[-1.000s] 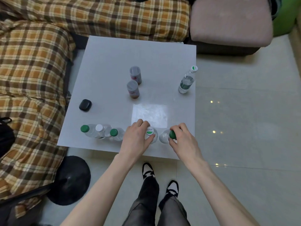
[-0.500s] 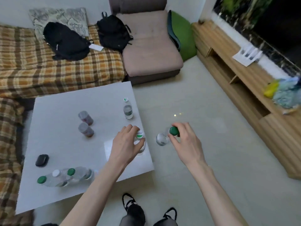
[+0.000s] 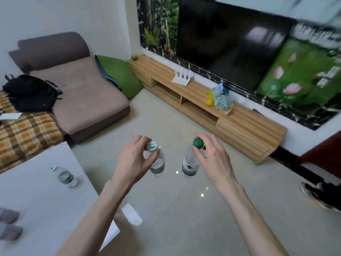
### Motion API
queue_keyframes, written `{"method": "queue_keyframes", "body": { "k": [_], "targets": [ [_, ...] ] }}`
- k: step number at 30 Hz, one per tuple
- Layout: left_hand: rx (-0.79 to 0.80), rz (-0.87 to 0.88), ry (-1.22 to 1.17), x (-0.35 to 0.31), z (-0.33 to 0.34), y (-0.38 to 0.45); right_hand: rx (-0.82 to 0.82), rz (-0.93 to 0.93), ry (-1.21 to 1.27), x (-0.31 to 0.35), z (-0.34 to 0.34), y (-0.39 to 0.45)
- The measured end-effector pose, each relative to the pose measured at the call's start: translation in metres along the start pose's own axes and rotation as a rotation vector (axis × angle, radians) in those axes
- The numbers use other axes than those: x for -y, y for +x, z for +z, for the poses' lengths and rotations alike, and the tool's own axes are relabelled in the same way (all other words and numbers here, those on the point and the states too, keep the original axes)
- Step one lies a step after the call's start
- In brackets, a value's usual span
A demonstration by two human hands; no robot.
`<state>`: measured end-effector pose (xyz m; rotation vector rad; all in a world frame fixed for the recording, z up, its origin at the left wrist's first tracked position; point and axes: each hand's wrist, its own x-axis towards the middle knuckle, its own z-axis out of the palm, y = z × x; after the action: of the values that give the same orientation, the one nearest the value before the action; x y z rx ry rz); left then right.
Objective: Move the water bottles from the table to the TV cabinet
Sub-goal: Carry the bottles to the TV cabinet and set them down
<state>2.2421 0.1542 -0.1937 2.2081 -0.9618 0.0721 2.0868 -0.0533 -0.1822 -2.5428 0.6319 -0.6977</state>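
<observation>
A white-capped bottle (image 3: 156,163) is pinched at the neck by the left hand (image 3: 133,161), a green-capped bottle (image 3: 191,163) by the right hand (image 3: 212,159); both are hung below each grip, over the floor (image 3: 175,209).

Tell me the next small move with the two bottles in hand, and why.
Probably carry both toward the TV cabinet and set them on its bare top. The left hand grips the white-capped bottle and the right hand the green-capped bottle, both by the neck, hanging over the floor, off the table. The cabinet lies ahead across open floor.
</observation>
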Motion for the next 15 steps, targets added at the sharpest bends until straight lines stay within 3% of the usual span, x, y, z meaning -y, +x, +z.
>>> {"method": "queue_keyframes", "body": {
  "k": [15],
  "targets": [
    [0.137,0.305,-0.150,-0.146,0.155,0.181,-0.198,0.192,-0.083,-0.175,-0.120,0.080]
  ]
}}
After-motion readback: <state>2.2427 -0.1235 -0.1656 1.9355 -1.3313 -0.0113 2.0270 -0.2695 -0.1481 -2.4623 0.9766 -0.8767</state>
